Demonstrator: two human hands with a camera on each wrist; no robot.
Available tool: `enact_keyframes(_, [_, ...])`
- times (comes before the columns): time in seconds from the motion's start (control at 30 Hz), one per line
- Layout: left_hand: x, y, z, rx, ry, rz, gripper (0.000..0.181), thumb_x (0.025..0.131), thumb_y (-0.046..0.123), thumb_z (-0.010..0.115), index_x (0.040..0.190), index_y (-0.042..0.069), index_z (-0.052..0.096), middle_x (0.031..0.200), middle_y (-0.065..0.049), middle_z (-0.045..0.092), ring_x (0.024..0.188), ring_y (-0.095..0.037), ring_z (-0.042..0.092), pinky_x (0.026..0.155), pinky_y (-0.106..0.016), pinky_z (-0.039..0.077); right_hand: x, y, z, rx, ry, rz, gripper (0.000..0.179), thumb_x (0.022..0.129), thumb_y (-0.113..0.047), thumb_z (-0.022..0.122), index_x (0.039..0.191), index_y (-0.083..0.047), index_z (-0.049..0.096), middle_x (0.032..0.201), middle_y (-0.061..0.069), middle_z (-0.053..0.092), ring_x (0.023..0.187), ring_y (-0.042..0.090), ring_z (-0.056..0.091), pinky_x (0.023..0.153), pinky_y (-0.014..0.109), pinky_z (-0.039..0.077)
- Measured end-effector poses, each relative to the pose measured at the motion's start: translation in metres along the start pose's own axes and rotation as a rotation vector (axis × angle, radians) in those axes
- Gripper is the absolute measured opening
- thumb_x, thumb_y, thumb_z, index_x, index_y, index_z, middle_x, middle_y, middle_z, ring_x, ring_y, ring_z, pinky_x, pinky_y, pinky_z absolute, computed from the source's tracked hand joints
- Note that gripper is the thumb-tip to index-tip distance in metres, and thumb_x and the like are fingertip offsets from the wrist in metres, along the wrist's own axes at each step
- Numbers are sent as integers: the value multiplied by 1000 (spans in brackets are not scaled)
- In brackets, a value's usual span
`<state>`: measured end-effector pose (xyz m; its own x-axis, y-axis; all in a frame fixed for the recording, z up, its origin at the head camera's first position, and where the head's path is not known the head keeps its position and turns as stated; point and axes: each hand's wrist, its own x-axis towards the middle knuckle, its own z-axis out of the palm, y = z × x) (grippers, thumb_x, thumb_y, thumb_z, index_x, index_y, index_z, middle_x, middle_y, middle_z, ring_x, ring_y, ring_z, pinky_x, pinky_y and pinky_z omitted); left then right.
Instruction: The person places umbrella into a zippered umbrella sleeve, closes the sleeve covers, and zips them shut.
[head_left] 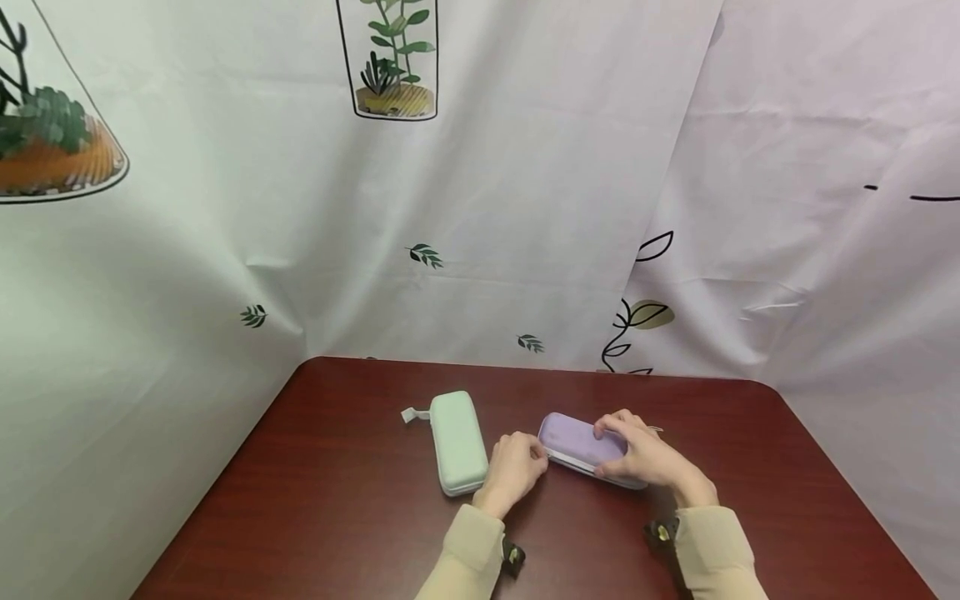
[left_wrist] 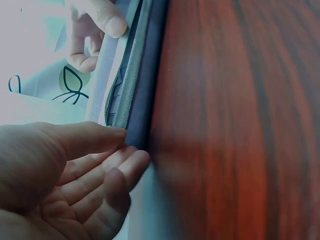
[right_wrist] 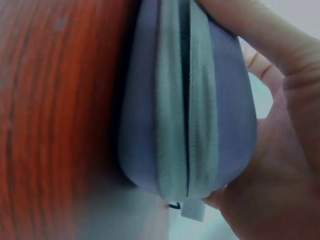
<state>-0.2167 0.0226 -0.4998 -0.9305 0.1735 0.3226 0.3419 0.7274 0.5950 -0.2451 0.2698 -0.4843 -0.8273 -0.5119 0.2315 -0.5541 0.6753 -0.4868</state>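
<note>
A purple zip-up pencil case lies slantwise on the table. My right hand grips its right part, thumb on the near side and fingers over the top. At its left end, my left hand pinches the zip's edge between thumb and fingers; the zip pull itself is hidden by them. In the left wrist view the pale zip is parted, with a dark gap along the side. The gap also shows at the rounded end of the case in the right wrist view.
A mint-green case lies left of the left hand, with a pale strap sticking out from its upper left. Both stand on a dark red wooden table. White printed cloth hangs behind and beside the table.
</note>
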Motion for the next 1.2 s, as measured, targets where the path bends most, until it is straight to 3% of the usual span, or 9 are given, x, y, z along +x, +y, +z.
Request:
enact_keyframes(0.4, [3,-1,2,-108,26,-65,19,74,10,79,65,20,66,59,15,54,56,-2,49,56,-22,42,-2,4,3,25,30,1,46,67,-34,88,98,-24,56,105,-3,50,100,23,46,77,45,35])
enact_keyframes(0.67, [2,-1,3,-135,8,-71,16,73,10,78,67,20,67,58,16,55,55,0,49,56,-21,42,-3,3,3,76,32,69,45,67,-34,88,96,-25,55,105,1,50,101,25,45,80,44,35])
enact_keyframes(0.87, [2,-2,2,-124,6,-82,17,74,9,78,67,19,67,59,15,56,57,-1,50,57,-22,42,0,-2,7,57,45,127,44,67,-36,88,93,-26,54,101,1,49,98,25,44,78,44,33])
enact_keyframes(0.97, [0,-1,3,-121,15,-74,18,74,9,78,67,19,66,59,15,56,57,-2,50,57,-22,42,4,-7,10,34,60,178,44,68,-41,87,92,-27,53,98,1,49,97,25,44,76,48,33])
enact_keyframes(1.2, [1,1,8,-101,3,-50,20,73,10,79,66,20,64,58,16,53,56,-2,49,56,-22,41,9,-26,15,35,86,286,44,68,-40,87,91,-22,54,93,5,48,97,31,43,79,72,25])
